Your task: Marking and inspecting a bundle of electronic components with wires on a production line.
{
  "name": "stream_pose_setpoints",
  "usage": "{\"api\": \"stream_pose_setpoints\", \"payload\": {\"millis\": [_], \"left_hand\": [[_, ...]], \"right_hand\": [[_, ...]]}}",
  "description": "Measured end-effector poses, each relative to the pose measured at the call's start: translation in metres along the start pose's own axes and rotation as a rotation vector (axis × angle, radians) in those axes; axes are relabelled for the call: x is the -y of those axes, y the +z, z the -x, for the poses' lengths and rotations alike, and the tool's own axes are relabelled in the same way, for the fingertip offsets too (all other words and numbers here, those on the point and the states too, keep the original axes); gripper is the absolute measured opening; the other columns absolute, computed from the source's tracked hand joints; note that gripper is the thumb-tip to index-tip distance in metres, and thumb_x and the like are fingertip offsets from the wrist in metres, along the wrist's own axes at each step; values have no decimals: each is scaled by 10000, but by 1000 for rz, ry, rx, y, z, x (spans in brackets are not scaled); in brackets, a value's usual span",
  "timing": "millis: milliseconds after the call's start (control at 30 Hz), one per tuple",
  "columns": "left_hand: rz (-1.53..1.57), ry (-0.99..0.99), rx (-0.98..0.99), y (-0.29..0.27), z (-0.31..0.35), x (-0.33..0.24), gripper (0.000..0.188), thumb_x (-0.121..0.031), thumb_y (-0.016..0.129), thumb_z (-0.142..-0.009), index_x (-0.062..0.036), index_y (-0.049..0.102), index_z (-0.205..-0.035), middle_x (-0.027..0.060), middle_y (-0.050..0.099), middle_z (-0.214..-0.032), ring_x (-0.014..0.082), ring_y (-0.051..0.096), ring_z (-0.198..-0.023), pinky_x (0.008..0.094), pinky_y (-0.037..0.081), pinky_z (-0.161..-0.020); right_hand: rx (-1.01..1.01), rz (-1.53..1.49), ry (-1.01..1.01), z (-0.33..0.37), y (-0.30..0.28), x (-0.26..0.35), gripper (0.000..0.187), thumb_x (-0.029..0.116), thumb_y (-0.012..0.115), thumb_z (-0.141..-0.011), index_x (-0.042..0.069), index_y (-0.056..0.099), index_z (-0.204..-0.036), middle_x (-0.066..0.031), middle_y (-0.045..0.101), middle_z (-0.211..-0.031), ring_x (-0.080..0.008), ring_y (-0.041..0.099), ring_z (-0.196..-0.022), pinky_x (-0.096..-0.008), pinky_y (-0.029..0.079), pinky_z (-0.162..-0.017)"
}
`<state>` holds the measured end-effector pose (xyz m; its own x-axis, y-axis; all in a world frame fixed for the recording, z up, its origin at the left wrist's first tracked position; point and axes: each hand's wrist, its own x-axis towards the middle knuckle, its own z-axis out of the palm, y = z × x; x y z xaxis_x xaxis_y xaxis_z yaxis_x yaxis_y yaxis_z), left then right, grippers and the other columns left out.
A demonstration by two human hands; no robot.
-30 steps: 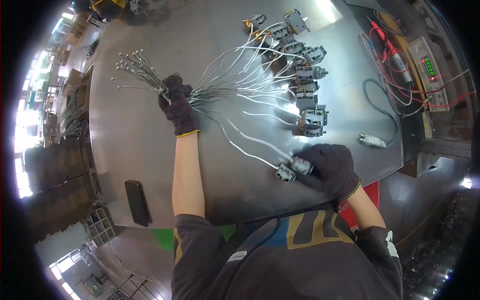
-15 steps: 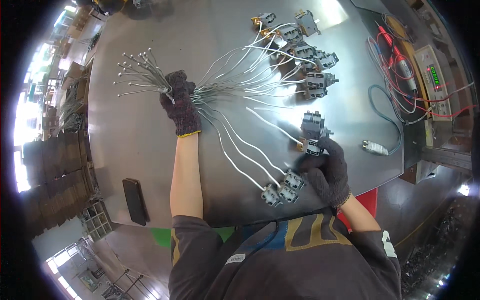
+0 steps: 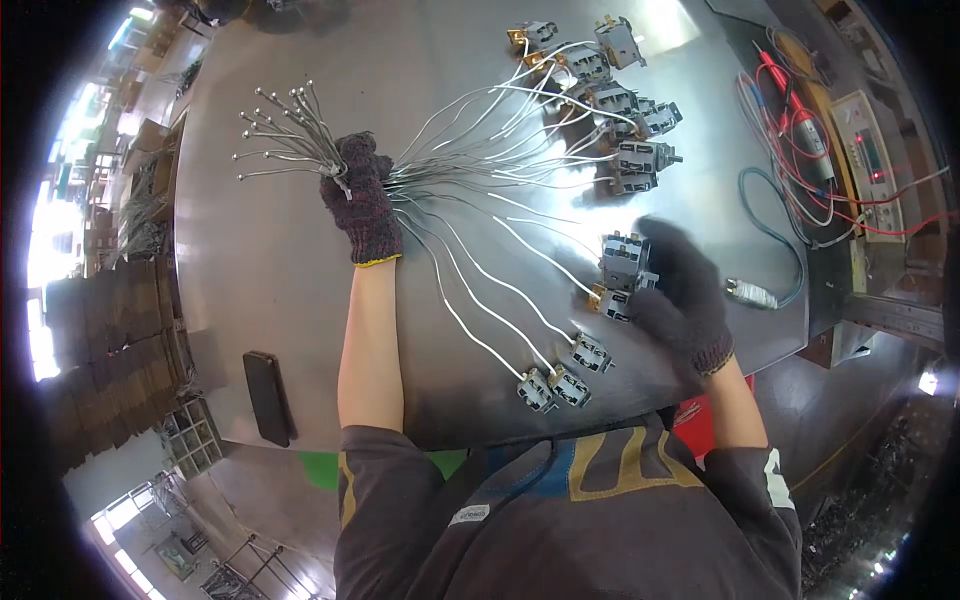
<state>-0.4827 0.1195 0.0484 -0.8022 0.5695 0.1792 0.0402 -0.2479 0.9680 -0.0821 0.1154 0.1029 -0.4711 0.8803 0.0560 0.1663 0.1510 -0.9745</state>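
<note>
My left hand point(image 3: 359, 194), in a dark knitted glove, is closed round a bundle of thin metal capillary tubes point(image 3: 440, 172). Their thicker bulb ends point(image 3: 290, 125) fan out beyond the fist to the left. White-sleeved tubes run rightward to small grey thermostats. Next to a pair of these thermostats point(image 3: 624, 262) is my right hand point(image 3: 690, 290), also gloved and slightly blurred. Its fingers and thumb are spread along the pair's right side. Nearer to me lie a few more thermostats point(image 3: 569, 385), and a larger cluster of thermostats point(image 3: 615, 105) sits at the far right.
All this lies on a metal table point(image 3: 300, 300). A dark phone-like object point(image 3: 266, 398) rests at the near left. On the right are a bench meter point(image 3: 868, 150), red test probes point(image 3: 785, 95), looped leads and a teal cable with a white-wrapped end point(image 3: 752, 293).
My right hand has moved up from below the thermostat pair to its right side, its fingers spreading. The near thermostats shifted slightly. My left hand keeps its hold on the tubes.
</note>
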Motion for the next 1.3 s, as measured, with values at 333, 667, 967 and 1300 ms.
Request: {"api": "stream_pose_setpoints", "payload": {"millis": [333,667,967,1300], "left_hand": [[97,-5,-10,6,2,-1,221,-253,706,-1048,-32,700,-1038,65,692,-940,163,626,-731,325,520,-664],[109,7,36,3,1,-1,304,-350,715,-1069,-51,676,-1024,60,684,-945,160,604,-731,327,514,-670],[164,-30,119,-4,-5,2,164,-188,760,-1024,-39,704,-1064,42,690,-943,148,600,-719,328,486,-640],[210,-64,126,-3,-7,7,171,-20,766,-984,-24,712,-1146,71,740,-1032,155,648,-788,309,512,-662]], "right_hand": [[453,653,-260,27,52,58,658,543,719,-959,118,619,-1452,-138,794,-1081,-317,789,-850,-401,616,-701],[340,776,-362,19,4,10,606,152,816,-802,194,656,-1384,-82,726,-1349,-313,785,-977,-430,639,-781],[482,885,-227,14,-14,15,618,446,808,-863,206,664,-1414,-99,703,-1394,-332,775,-1020,-435,630,-778],[-243,794,-447,-71,-23,23,594,299,793,-914,68,614,-1432,-220,674,-1412,-394,715,-1210,-446,607,-978]]}}
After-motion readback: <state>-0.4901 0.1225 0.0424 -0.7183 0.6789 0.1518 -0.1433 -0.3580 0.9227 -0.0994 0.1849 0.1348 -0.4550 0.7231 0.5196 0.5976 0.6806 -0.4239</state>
